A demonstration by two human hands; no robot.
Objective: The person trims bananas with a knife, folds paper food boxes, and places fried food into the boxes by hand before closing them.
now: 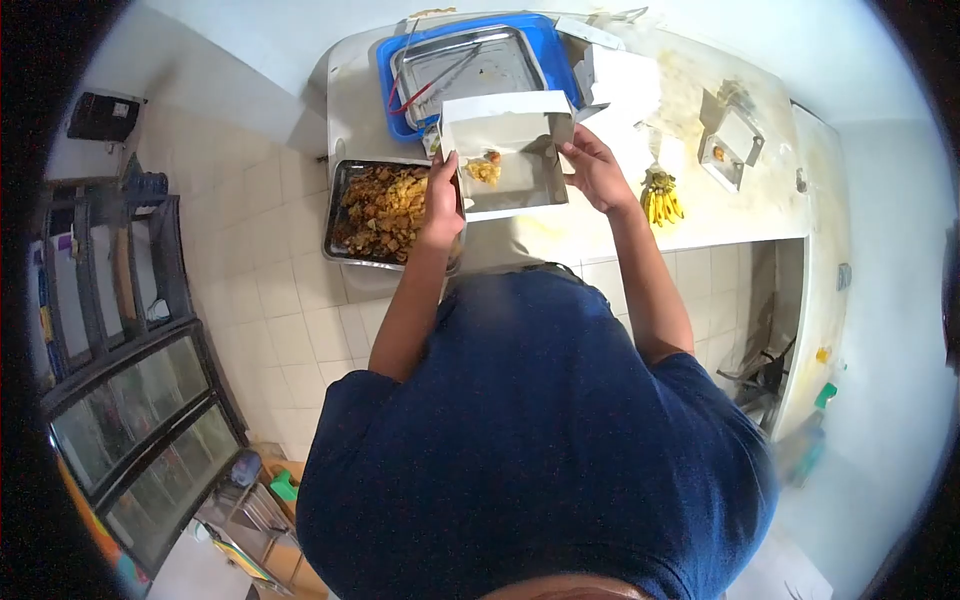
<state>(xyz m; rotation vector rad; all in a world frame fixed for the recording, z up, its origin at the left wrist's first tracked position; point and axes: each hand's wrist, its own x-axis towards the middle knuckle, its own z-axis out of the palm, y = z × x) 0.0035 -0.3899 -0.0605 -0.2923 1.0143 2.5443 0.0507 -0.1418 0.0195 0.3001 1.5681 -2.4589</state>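
So, head cam, looking down past a dark blue shirt [540, 400] at a pale table [745, 212]. The main thing here is an open white box [525, 178], right in front of the person near the table's front edge, opening facing up toward the camera. Both hands have it. The left hand [443, 197] is gripping the left wall, and the right hand [598, 172] is pinching the right wall up near the far corner. Can't really tell if the bottom is touching the table or lifted off it.

Inside the box there's a small yellowish clump of food [484, 172], sitting over toward the left side with an orange-brown bit at its far end. Just left of the box is a metal tray [331, 215] loaded with food, brown chunks on the left and a yellow pile on the right, with the left hand near its right side.

Behind the box there's a blue tub [565, 62] with a second metal tray [485, 72] in it, and something thin and red [413, 98] lying across its left side. Off to the right of the right hand: a bunch of bananas [662, 203], and further right another open box [740, 133] with a little orange piece in it.
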